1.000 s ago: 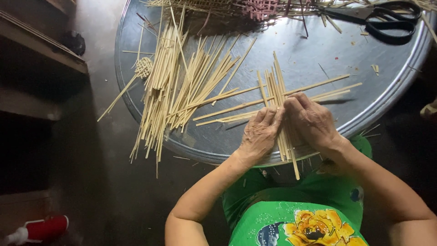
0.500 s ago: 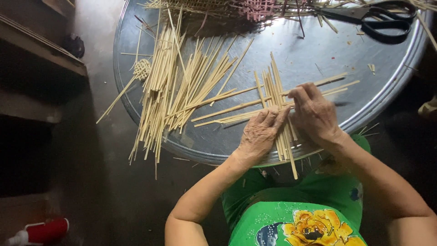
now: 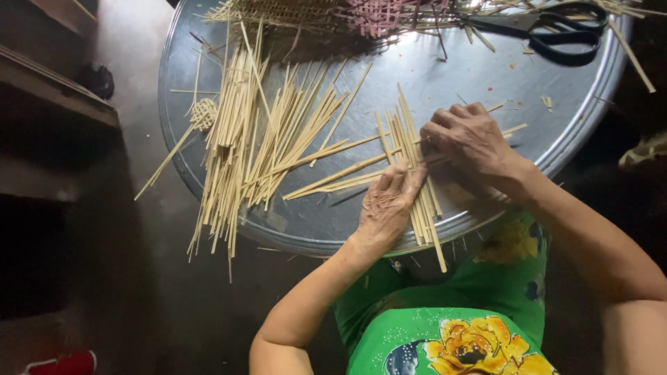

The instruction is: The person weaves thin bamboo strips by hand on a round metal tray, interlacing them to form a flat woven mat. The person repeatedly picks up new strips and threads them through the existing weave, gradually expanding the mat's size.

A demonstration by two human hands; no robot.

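Note:
Several pale bamboo strips (image 3: pixel 408 149) lie crossed near the front edge of a round metal tray (image 3: pixel 486 76). My left hand (image 3: pixel 386 203) lies flat on the upright strips, pressing them down with its fingers together. My right hand (image 3: pixel 467 142) rests just right of it, fingers curled over the crossing horizontal strips (image 3: pixel 333 173). A large loose pile of strips (image 3: pixel 243 139) spreads over the tray's left side and hangs past its rim.
Black-handled scissors (image 3: pixel 556 31) lie at the tray's far right. A partly woven mat with pink strands (image 3: pixel 333 12) sits at the far edge. A small woven disc on a stick (image 3: pixel 201 114) overhangs the left rim. Dark wooden steps (image 3: pixel 48 104) stand at left.
My right hand has moved up and slightly away over the crossing strips; my left hand has stayed pressed on the upright strips. The view has shifted a little.

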